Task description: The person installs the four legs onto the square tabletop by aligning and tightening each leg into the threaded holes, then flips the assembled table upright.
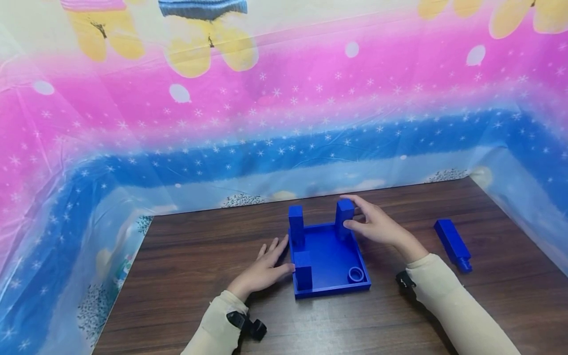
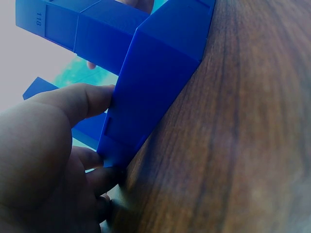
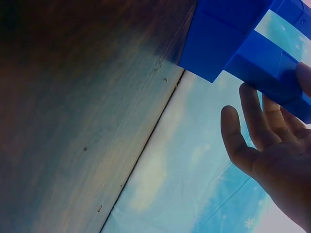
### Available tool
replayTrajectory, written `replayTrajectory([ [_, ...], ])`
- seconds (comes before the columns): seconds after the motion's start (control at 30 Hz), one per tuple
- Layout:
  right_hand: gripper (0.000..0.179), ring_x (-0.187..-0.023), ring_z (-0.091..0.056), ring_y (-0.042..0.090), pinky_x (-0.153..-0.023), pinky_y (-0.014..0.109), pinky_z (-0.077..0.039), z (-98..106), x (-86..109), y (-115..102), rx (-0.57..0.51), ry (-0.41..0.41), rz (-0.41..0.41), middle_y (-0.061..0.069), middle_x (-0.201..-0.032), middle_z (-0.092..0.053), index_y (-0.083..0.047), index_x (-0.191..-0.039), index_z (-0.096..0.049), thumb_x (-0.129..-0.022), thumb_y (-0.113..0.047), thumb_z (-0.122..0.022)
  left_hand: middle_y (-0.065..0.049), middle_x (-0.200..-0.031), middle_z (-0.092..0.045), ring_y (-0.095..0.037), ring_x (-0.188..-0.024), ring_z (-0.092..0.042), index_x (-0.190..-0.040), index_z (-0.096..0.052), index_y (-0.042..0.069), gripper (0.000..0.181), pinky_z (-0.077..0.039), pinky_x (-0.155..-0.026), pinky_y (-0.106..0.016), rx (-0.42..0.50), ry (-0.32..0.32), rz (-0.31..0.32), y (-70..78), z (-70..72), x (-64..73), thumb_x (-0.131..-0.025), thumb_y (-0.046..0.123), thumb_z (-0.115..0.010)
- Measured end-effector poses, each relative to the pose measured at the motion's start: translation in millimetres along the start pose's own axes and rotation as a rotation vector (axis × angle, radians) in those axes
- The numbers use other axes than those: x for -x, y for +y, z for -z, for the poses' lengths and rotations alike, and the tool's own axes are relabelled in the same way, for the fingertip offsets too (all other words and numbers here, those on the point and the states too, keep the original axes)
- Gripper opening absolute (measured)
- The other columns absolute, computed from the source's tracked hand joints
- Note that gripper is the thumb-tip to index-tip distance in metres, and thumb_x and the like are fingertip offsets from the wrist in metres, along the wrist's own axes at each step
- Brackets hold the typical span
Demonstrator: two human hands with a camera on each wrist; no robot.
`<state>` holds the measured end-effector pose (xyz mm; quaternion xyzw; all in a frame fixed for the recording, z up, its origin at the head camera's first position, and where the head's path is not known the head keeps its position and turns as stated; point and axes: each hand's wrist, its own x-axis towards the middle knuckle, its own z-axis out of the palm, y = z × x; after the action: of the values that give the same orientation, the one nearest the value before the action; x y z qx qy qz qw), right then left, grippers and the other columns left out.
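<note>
A shallow blue square tray (image 1: 328, 254) rests on the table with three square blue posts upright in its corners: back left (image 1: 296, 224), front left (image 1: 303, 272) and back right (image 1: 343, 213). In the front right corner is a round blue socket (image 1: 355, 275). My right hand (image 1: 377, 224) pinches the back right post near its top, thumb in front and fingers behind. Against the tray's left wall (image 2: 146, 92) lies my left hand (image 1: 262, 271), its fingers extended and the thumb touching near the front left post. The post's lower end is hidden.
Right of the tray, a loose blue post (image 1: 452, 241) lies on the brown wooden table (image 1: 199, 256), its narrower, threaded-looking end towards me. A patterned cloth (image 1: 275, 123) hangs behind the table and along its sides.
</note>
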<state>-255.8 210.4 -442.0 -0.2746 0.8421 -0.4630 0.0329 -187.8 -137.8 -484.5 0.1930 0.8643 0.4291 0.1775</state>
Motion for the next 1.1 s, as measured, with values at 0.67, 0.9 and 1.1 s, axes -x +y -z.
replayTrajectory([
  [0.67,0.064,-0.109,-0.068,0.032,-0.085,0.044,-0.060,-2.1,0.8,-3.7,0.086,0.037,-0.029,0.012,-0.119,-0.072,-0.008,-0.156,-0.045,-0.100,-0.013,-0.075,-0.011,-0.176,-0.013,-0.032,-0.162,0.007,-0.171,-0.016,0.018,0.093,0.003,-0.127,-0.061,-0.016,0.000,0.000,-3.0,-1.1,-1.1,-0.102,0.063,-0.058],
  [0.9,0.064,-0.106,-0.068,0.030,-0.075,0.038,-0.060,-2.8,1.2,-4.2,0.101,0.046,-0.034,0.010,-0.117,-0.072,-0.008,-0.155,-0.046,-0.099,-0.015,-0.076,-0.011,-0.176,-0.013,-0.032,-0.162,0.008,-0.171,-0.016,0.019,0.093,0.004,-0.127,-0.062,-0.008,0.001,-0.010,-7.5,-1.9,-3.2,-0.102,0.062,-0.059],
  [1.1,0.066,-0.099,-0.067,0.027,-0.070,0.036,-0.060,-3.8,0.6,-6.5,0.105,0.045,-0.048,0.010,-0.113,-0.071,-0.005,-0.155,-0.045,-0.099,-0.017,-0.077,-0.012,-0.176,-0.012,-0.033,-0.162,0.009,-0.171,-0.017,0.019,0.092,0.004,-0.126,-0.064,0.000,0.002,-0.013,-6.7,-1.8,-2.9,-0.102,0.062,-0.059],
])
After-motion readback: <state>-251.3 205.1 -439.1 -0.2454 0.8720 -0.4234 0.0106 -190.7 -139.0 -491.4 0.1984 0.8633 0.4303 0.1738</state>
